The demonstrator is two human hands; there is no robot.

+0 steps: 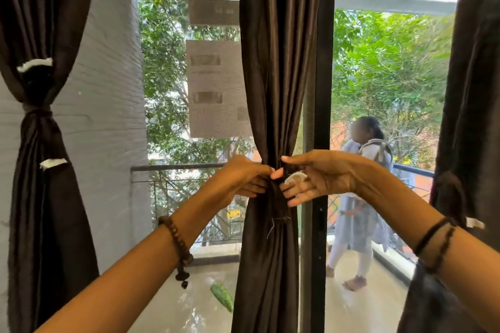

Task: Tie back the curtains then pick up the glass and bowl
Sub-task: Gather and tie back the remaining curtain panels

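Both hands met at the upright middle curtain (273,89) — left hand (243,178) and right hand (316,176) each pinching its tie (278,192), one from each side.

A dark window frame post (322,89) stands upright just right of centre. Beyond the glass, at 3 o'clock, a person (362,197) stands on the balcony near its railing (176,167). 1 green leaf (222,297) lies at 6 o'clock; trees (387,67) fill the background.

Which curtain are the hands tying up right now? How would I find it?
Look at the big window onto the balcony; three dark brown curtains hang there. It is the middle curtain, beside the dark window frame. Only this one has the left hand and right hand pinching its waist; the left curtain is already tied.
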